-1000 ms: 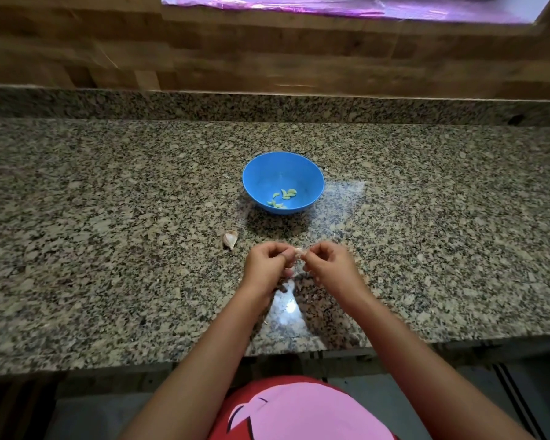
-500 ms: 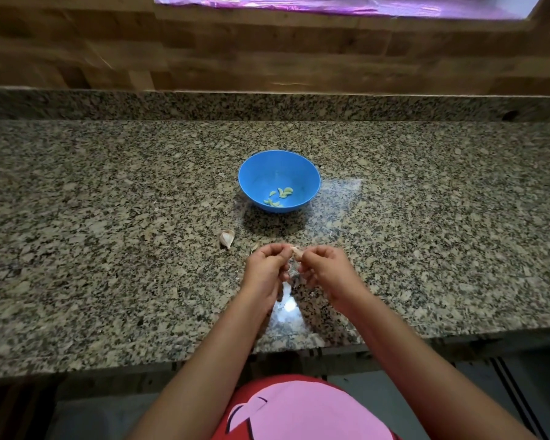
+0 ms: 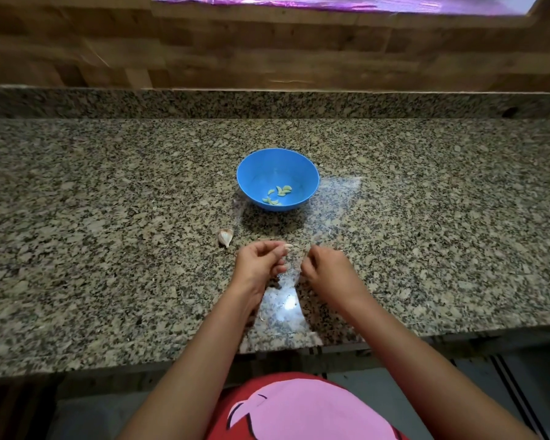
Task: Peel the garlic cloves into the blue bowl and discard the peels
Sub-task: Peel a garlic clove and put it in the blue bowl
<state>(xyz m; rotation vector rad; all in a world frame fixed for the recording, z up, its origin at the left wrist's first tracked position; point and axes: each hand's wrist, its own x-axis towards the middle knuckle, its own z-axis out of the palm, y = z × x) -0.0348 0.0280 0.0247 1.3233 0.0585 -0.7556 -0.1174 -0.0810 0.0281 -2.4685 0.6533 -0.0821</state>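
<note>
Garlic clove (image 3: 288,247) sits pinched in left hand (image 3: 261,265), nearer than the blue bowl (image 3: 258,173); right hand (image 3: 326,268) alongside it is curled, its hold unclear.

blue bowl (image 3: 257,173): round, upright on counter (image 3: 108,217), a handful of peeled pale yellow-green cloves (image 3: 278,193) loose at the bottom. unpeeled clove (image 3: 225,237): whitish papery skin, lying on counter front-left of bowl, apart from it. third clove (image 3: 288,246): pale tip showing, pinched in left hand (image 3: 261,263) fingertips
</note>
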